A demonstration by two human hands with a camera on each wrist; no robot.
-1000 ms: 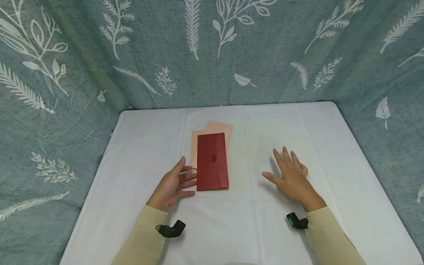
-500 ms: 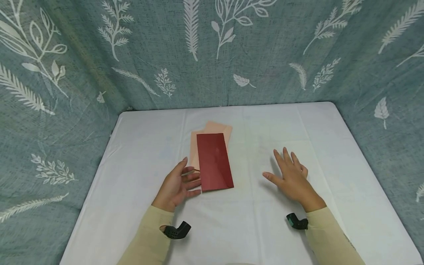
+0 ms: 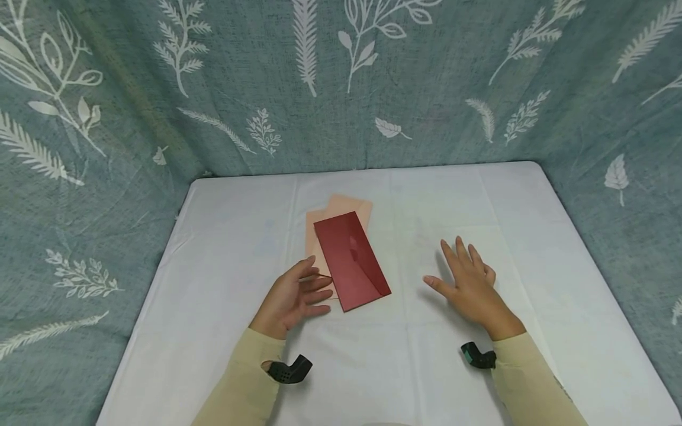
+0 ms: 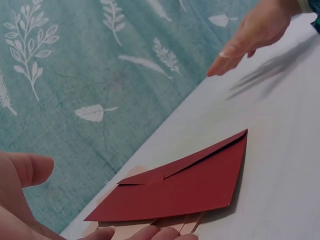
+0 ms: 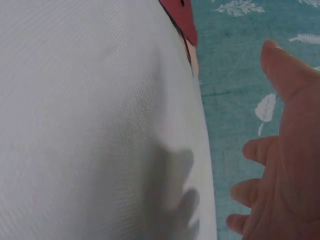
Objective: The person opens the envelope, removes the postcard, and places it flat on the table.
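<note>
A red envelope (image 3: 351, 260), flap side up, lies slanted over peach-coloured paper pieces (image 3: 347, 205) that look like envelopes. At its lower left edge is my left hand (image 3: 292, 300), palm turned inward, fingers loosely extended and thumb apart. The fingertips touch or nearly touch the red edge; the left wrist view shows them (image 4: 150, 233) close below it. My right hand (image 3: 471, 290) hovers over the table to the right, fingers spread, holding nothing. In the right wrist view only a corner of the red envelope (image 5: 186, 22) shows.
A white cloth covers the table (image 3: 415, 367). Behind and at both sides hangs a green curtain (image 3: 319, 130) with white leaf prints. Each sleeve carries a black wrist device, one on the left (image 3: 290, 370) and one on the right (image 3: 479, 356).
The red envelope has turned, its lower end swinging right while its top stays near the same place. My left hand has moved right along with it. My right hand has barely moved.
</note>
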